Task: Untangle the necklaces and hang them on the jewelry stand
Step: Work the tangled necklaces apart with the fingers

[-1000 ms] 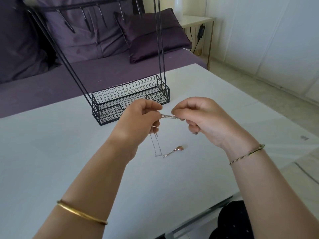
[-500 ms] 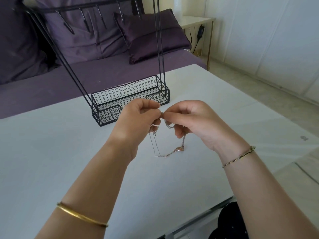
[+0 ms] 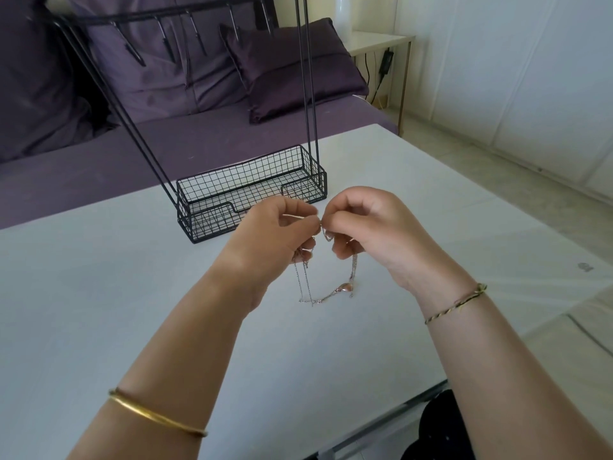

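Necklaces now sag in a loop, pinched by left hand and right hand drawn together.

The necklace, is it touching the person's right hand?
Touching. The head view shows the right hand pinching the necklace; its chain hangs from that hand toward the table.

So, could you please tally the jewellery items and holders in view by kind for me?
Jewelry stand: 1
Tangled necklace bundle: 1, pinched by the left hand and right hand; its separate chains cannot be counted
Gold bangle: 1, on the left forearm
Braided cord bracelet: 1, on the right wrist
Total: 4
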`<state>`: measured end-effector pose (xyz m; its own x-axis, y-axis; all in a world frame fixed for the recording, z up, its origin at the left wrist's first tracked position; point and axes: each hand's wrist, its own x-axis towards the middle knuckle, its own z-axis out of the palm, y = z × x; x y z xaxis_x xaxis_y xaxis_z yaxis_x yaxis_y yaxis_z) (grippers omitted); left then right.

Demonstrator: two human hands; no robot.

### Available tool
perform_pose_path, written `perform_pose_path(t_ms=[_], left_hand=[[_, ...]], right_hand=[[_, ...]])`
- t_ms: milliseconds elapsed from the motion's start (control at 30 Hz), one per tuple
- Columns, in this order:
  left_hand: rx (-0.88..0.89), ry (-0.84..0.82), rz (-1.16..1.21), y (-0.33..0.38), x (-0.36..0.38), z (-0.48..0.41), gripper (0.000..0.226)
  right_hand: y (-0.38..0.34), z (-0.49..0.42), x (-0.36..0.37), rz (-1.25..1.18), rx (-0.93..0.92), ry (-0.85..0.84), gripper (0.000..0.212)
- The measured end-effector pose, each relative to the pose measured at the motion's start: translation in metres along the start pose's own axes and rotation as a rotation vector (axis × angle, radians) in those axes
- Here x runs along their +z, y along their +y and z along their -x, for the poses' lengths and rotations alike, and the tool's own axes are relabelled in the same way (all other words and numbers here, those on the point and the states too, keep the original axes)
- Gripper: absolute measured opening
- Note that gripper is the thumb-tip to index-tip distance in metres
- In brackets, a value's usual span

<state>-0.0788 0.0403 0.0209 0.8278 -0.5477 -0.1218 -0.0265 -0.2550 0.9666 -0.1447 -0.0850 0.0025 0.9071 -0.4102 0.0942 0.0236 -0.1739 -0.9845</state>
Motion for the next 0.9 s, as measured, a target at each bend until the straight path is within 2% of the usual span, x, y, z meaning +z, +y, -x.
perform_pose_path(t_ms=[133,333,667,900], left_hand=[[0.028,-0.024,-0.105,0.0001,-0.002,0.0015,0.006],[0.177,0.106,-0.314,0.0023,0.0003,0.0042,0.008],[-0.021,0.088,-0.011,-0.0008,-0.0005,-0.0016,0.016],[-0.005,0.074,-0.012,-0.0015,0.002,-0.0014,0.013]], right_hand=[[0.0005,0.0001,-0.0018,0.01,0.0,-0.034,0.016],[0.0009,0.001,-0.0016,0.094,-0.036,-0.068,0.016],[0.0025,0.0004,-0.0056,0.121,0.001,-0.075,0.011],[0.0008,0.0004,-0.0044,0.062,0.024,-0.002,0.01]])
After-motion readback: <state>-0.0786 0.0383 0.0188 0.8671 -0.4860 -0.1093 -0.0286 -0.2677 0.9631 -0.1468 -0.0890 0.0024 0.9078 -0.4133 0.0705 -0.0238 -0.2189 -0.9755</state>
